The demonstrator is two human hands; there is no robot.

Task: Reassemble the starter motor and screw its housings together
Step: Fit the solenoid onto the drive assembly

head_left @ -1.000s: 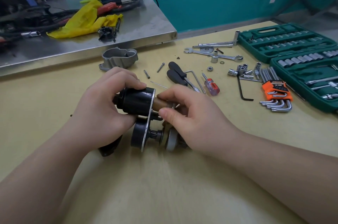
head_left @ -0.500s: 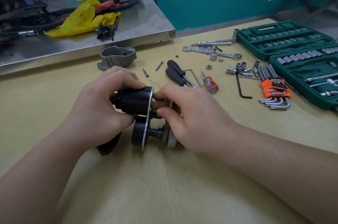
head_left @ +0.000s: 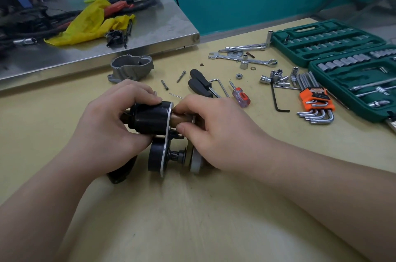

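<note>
The black starter motor lies on the yellow table in front of me. My left hand grips its upper black cylinder from the left. My right hand pinches the brown plunger that sticks out of that cylinder's right end. Below, the second black cylinder shows a short geared shaft, partly hidden by my right palm. The grey aluminium nose housing lies apart, behind my hands. Two loose screws lie beside it.
Two black-handled screwdrivers and a small red one lie behind my right hand. Sockets, wrenches and an orange hex key set are spread to the right. A green socket case stands open far right. A steel bench rises at the back left.
My hands and the motor stay almost in place. The right fingers have shifted a little along the brown plunger toward the cylinder.
</note>
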